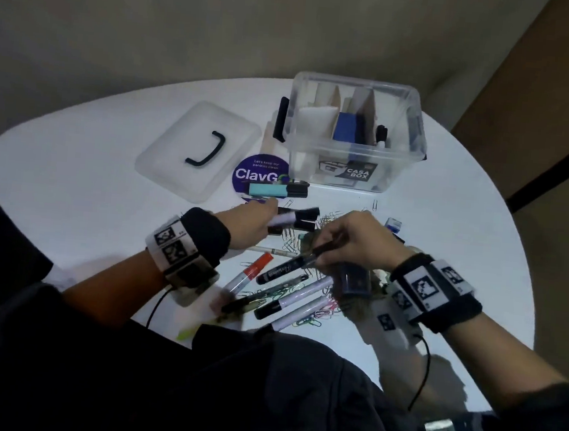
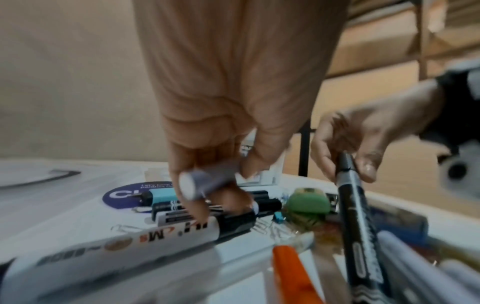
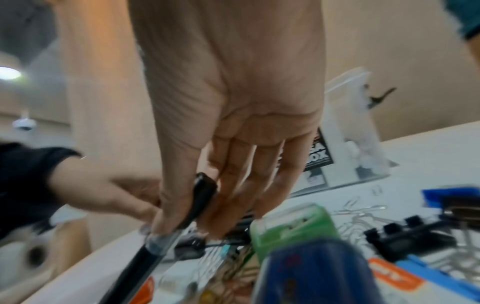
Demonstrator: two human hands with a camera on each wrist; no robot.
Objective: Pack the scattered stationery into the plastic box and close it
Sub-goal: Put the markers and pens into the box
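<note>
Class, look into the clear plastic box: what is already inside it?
Inside the plastic box stand cardboard dividers, with a blue item and a black-capped marker. The dividers hide the box floor.

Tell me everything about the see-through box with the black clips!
The plastic box is clear, with rounded corners and black latches on its sides. It stands upright and open on the white table, beyond the scattered pens. Tan dividers stand inside with something blue and dark between them. A dark front label reads CASA BOX. Its lid, with a black handle, lies apart to the left.

Lid (image 1: 197,151) left of box (image 1: 352,173).
</note>
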